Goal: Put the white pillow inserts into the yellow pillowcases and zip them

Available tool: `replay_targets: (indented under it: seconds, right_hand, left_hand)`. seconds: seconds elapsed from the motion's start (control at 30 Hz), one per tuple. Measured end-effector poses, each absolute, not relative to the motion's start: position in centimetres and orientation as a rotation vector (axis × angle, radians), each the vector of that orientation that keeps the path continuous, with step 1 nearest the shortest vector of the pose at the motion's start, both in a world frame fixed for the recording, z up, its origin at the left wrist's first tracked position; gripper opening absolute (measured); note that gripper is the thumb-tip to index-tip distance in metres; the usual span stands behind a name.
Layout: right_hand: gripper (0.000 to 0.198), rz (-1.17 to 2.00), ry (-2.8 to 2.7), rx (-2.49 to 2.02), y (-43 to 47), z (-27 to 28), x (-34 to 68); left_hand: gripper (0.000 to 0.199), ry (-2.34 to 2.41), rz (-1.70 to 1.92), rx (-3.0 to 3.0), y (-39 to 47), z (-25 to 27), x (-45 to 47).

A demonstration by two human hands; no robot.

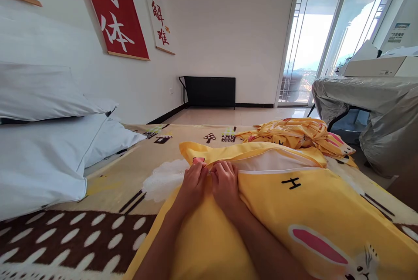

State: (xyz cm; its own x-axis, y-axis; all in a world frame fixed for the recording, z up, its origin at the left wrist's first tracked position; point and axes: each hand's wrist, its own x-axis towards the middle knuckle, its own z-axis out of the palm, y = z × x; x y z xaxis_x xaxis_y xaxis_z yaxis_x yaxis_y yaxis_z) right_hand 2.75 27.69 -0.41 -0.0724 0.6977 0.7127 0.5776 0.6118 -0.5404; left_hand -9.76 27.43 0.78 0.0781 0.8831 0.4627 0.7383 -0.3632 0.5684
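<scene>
A yellow pillowcase [261,201] with a cartoon rabbit and a black letter H lies in front of me on the bed. Its far edge gapes on the right, and white fabric [271,160] shows inside the opening. My left hand [196,175] pinches the edge at the left end of this gap. Close beside it, my right hand [225,180] grips the same edge with curled fingers. A small dark spot, too small to make out, sits between the fingertips. To the right of the gap, white trim runs along the near lip.
White pillows [48,153] are piled at the left. Crumpled yellow printed fabric [294,134] lies beyond the pillowcase on the patterned bed cover [114,184]. A plastic-covered table [369,92] with a box [375,66] stands right. A black panel [210,92] leans by the far wall.
</scene>
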Motion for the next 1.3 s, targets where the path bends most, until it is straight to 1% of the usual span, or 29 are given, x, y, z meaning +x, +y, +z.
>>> replay_targets:
  seconds: [0.1,0.2,0.4,0.6,0.67,0.9,1.03,1.3]
  right_hand:
    - [0.014,0.149,-1.715,-1.051,27.6,-0.3,2.8]
    - [0.013,0.152,-1.687,-1.058,27.6,-0.3,2.8]
    - [0.014,0.178,-1.662,-1.083,27.8,-0.5,2.8]
    - [0.016,0.193,-1.589,-1.106,27.9,-0.6,2.8]
    - [0.017,0.153,-1.590,-1.106,27.8,-0.5,2.8]
    - [0.016,-0.145,-1.745,-1.083,27.7,-0.1,3.1]
    - [0.016,-0.153,-1.746,-1.190,27.7,0.0,3.4]
    - [0.018,-0.132,-1.738,-1.230,27.6,0.6,3.9]
  left_hand:
    - [0.032,1.599,1.145,2.212,27.4,0.8,-9.7]
    - [0.030,1.583,1.151,2.222,27.6,0.6,-9.7]
    - [0.025,1.624,1.162,2.121,27.6,0.3,-9.9]
    - [0.023,1.706,1.156,2.201,28.0,0.5,-10.5]
    - [0.024,1.723,1.160,2.205,28.2,0.4,-10.7]
    - [0.023,1.788,1.145,2.162,28.3,0.5,-10.8]
    - [0.019,1.819,1.102,2.139,28.2,0.9,-10.8]
    - [0.017,1.845,1.085,2.119,28.0,1.4,-10.8]
